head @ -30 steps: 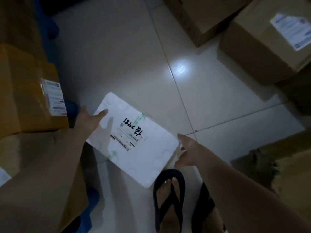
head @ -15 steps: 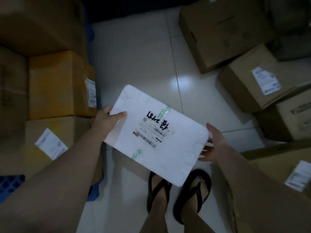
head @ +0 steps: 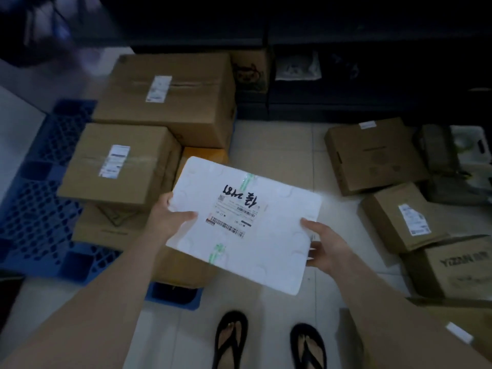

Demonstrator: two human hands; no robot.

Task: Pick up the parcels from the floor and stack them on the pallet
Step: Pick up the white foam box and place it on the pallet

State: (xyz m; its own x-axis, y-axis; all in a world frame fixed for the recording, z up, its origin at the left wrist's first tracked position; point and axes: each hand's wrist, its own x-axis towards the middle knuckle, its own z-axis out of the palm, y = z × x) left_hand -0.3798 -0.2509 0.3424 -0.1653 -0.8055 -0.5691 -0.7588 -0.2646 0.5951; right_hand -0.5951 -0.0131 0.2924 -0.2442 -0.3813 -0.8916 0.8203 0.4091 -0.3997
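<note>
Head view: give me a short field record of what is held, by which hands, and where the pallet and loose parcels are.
held item: white foam box with a printed label and black handwriting, lifted off the floor
left hand: grips the box's left edge, thumb on top
right hand: grips the box's right edge
blue plastic pallet: to the left, already carrying stacked brown cardboard boxes
loose brown cardboard parcels: on the tiled floor to the right
feet: black sandals, beneath the box
</note>
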